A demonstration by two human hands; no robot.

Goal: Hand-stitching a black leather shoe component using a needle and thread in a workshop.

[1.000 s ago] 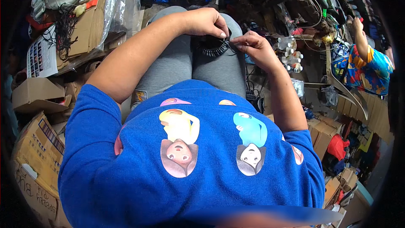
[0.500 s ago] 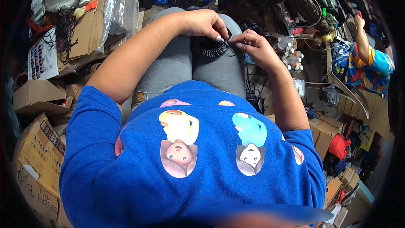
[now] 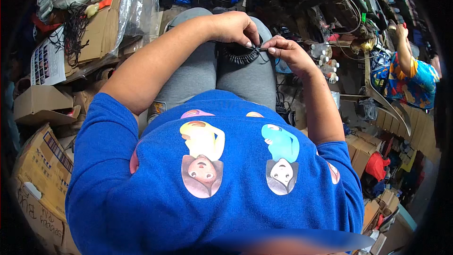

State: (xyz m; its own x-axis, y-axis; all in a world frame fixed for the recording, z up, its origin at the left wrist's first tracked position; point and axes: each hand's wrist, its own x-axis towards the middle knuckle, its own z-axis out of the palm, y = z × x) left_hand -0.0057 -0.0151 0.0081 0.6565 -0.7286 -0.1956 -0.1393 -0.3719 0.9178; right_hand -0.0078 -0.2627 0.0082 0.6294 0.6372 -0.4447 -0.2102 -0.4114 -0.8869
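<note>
At upper centre I see the left hand [image 3: 239, 29] pinching the edge of a black ridged piece [image 3: 243, 59]; just right, the right hand [image 3: 288, 55] grips a thin dark strand [image 3: 263, 49]; I'd pull gently, piece steady.

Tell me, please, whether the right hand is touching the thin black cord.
Touching. The head view shows the right hand pinching the black cord between thumb and fingertips, with the cord running toward the left hand.
</note>
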